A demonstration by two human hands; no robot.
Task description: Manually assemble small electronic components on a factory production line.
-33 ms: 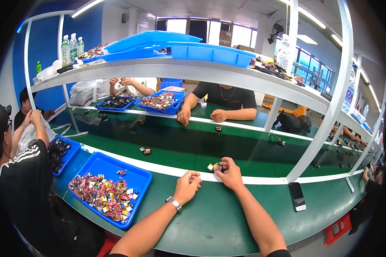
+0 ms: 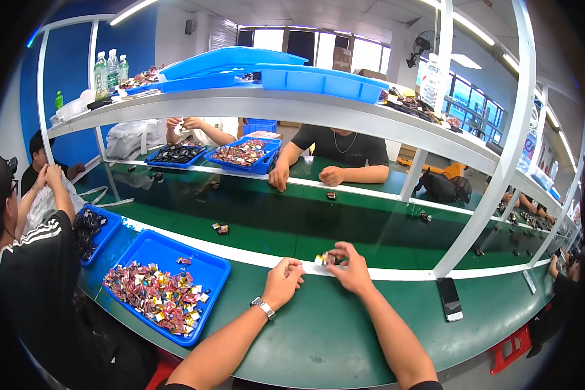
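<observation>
My right hand (image 2: pixel 352 270) is at the white strip along the belt's near edge, its thumb and fingers curled around a small cluster of electronic parts (image 2: pixel 325 259) with white, yellow and dark red pieces. Part of that cluster is hidden by the fingers. Just left of it, my left hand (image 2: pixel 283 284) hovers near the same strip with curled fingers; whatever they may hold is hidden. A metal watch (image 2: pixel 263 308) is on the left wrist. Beside my left forearm, a blue tray (image 2: pixel 216 268) holds a heap of similar small parts (image 2: pixel 155 294).
A phone (image 2: pixel 450 299) lies on the green bench at right. Small parts (image 2: pixel 221 229) sit on the green belt (image 2: pixel 266 224). A white post (image 2: pixel 484 201) and overhead shelf (image 2: pixel 260 104) frame the station. Co-workers sit opposite and at left, near trays (image 2: pixel 247 153) of parts.
My right hand's fingers have shifted slightly around the small parts. My left hand stays nearly where it was, and the trays and phone are in the same places.
</observation>
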